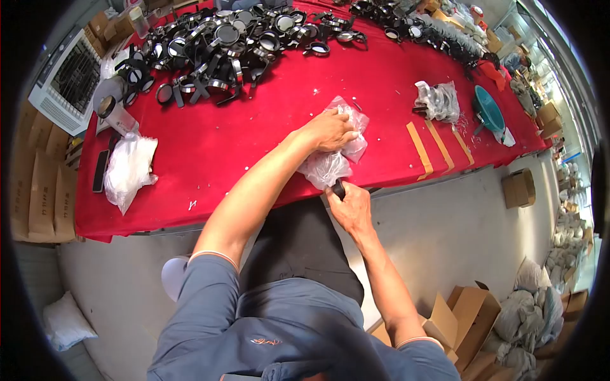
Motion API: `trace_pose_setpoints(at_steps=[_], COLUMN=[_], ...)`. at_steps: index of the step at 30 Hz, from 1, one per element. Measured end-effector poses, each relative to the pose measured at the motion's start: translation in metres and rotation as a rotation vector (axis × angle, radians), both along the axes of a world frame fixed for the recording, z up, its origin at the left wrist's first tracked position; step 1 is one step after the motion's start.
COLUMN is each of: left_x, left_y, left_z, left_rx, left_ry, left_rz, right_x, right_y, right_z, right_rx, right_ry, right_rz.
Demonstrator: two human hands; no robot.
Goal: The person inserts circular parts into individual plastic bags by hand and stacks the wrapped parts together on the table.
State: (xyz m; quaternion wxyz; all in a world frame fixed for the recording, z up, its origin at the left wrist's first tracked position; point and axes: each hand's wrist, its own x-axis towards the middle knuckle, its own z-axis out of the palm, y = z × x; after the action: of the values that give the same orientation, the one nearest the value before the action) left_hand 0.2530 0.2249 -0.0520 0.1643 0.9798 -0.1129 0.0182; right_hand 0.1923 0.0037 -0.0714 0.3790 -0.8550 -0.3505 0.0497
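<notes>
A clear, crinkled plastic bag (325, 169) lies at the front edge of the red-covered table, with more clear plastic (357, 145) beside and behind it. Resting on top of the plastic, my left hand (329, 130) presses down with its fingers bent; what lies beneath the fingers is hidden. My right hand (352, 206) is closed round a small black object (338, 189) at the near edge of the bag. Most of that object is hidden by the fingers and the plastic.
Many black-strapped round items (225, 35) are heaped at the back of the red table (210, 140). A white plastic bag (129, 168) and phone (100, 171) lie left. Tape strips (419, 149), a wrapped bundle (438, 101) and a teal bowl (488, 108) are right.
</notes>
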Motion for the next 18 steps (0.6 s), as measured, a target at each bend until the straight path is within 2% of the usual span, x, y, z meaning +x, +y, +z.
trace_pose_setpoints(at_steps=[2,3,5,6,9,11,12,14,16,17,18], left_x=[-0.004,-0.007,-0.022,-0.033,-0.067,-0.093,-0.108,-0.138,-0.159,-0.168,-0.173], left_y=[0.009,0.015,0.029,0.026,0.020,0.012,0.001,-0.020,-0.050,-0.062,-0.063], left_z=[-0.013,-0.029,-0.032,-0.036,-0.022,-0.010,0.001,0.015,0.026,0.030,0.024], left_rx=[-0.213,-0.316,-0.349,-0.427,-0.392,-0.244,-0.205,-0.302,-0.505,-0.504,-0.421], left_ry=[-0.120,-0.297,-0.366,-0.519,-0.572,-0.842,-0.856,-0.767,-0.616,-0.530,-0.604], left_rz=[0.105,0.124,0.110,0.229,0.781,0.870,0.874,0.835,0.925,0.884,0.661], right_x=[0.003,0.003,0.001,0.002,0.004,0.001,0.000,-0.004,-0.006,-0.008,-0.010], right_y=[-0.005,-0.007,-0.009,-0.009,-0.008,-0.009,-0.007,-0.008,-0.005,-0.003,0.000], right_z=[-0.005,-0.009,-0.017,-0.019,-0.024,-0.027,-0.024,-0.020,-0.017,-0.015,-0.012], right_rx=[0.051,0.092,0.120,0.138,0.167,0.170,0.178,0.186,0.266,0.268,0.335], right_ry=[0.049,0.095,0.041,0.007,-0.043,-0.043,-0.027,-0.002,-0.068,-0.065,-0.055], right_rz=[-0.013,-0.027,-0.044,-0.025,-0.017,-0.034,-0.037,-0.046,-0.018,-0.020,0.008])
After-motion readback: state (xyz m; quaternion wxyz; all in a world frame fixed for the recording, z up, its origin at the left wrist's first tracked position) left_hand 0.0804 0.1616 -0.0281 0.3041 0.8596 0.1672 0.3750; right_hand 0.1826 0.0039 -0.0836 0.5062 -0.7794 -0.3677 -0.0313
